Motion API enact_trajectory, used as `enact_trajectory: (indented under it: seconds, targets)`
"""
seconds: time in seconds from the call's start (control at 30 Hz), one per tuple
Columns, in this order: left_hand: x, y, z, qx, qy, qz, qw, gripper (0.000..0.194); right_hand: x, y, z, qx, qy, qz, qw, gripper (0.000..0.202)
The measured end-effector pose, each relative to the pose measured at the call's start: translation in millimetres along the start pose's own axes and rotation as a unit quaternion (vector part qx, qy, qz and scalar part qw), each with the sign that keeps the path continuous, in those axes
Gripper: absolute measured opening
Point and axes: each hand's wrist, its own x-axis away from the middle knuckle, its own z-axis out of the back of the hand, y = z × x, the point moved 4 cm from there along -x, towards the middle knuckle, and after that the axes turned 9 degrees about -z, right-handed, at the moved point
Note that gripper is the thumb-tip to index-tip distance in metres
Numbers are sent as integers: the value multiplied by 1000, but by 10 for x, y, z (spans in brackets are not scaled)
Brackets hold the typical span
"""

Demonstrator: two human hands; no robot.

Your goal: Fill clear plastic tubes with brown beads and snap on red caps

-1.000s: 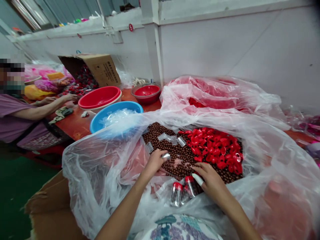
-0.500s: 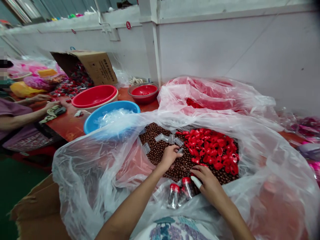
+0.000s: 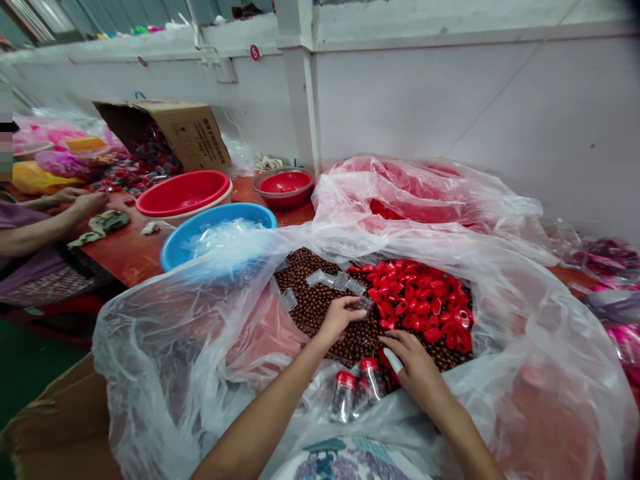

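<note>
My left hand (image 3: 341,316) is over the brown balls (image 3: 313,319), thumb and fingers closed at the near end of a small clear plastic jar (image 3: 367,304). More clear jars (image 3: 327,279) lie just beyond it on the balls. To the right, my right hand (image 3: 411,360), with a white cover on one finger, curls round a red cap (image 3: 387,365), partly hidden under the fingers. Several red caps (image 3: 425,300) are heaped on the balls past that hand. Close to my body, filled jars with red lids (image 3: 343,397) lean together on the clear plastic sheet (image 3: 200,353).
A blue basin (image 3: 175,243) of clear plastic pieces, a red basin (image 3: 185,193) and a smaller bowl (image 3: 283,187) stand at the back left. Behind the balls lies a plastic bag (image 3: 430,193) of red pieces. A co-worker's hands (image 3: 80,200) work at far left near a tipped carton (image 3: 200,137).
My left hand has shifted slightly lower against the balls, with the clear jar at its fingertips. My right hand stays nearly in place, and more of the red cap shows beneath it.
</note>
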Motion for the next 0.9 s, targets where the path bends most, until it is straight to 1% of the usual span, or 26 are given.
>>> enact_trajectory:
  seconds: [0.07, 0.17, 0.3, 0.37, 0.5, 0.57, 0.67, 0.77, 0.83, 0.9]
  targets:
    - [59, 41, 2, 29, -12, 16, 999, 43, -25, 33, 22, -4, 4, -10, 1000, 66]
    - [162, 134, 18, 61, -29, 38, 997, 45, -108, 36, 107, -14, 19, -23, 999, 72]
    - [332, 244, 36, 84, -63, 83, 991, 45, -305, -80, 256, -55, 25, -22, 998, 75]
    - [414, 284, 45, 87, -81, 90, 989, 44, -413, -167, 292, -97, -2, -7, 995, 70]
    - [537, 322, 66, 87, -106, 88, 987, 41, -535, -288, 240, -173, -93, 23, 980, 45]
    - [578, 313, 81, 83, -108, 94, 986, 41, -534, -287, 191, -202, -113, 9, 973, 34]
    - [625, 262, 101, 88, -105, 111, 984, 42, -472, -232, 134, -228, -125, -39, 965, 20]
    - [656, 191, 138, 90, -103, 118, 983, 42, -385, -166, 143, -214, -131, -67, 966, 17]
    - [659, 161, 190, 83, -89, 105, 987, 41, -356, -136, 180, -181, -131, -60, 973, 20]
    - [651, 155, 243, 75, -72, 81, 991, 40, -381, -121, 213, -116, -117, -44, 985, 25]
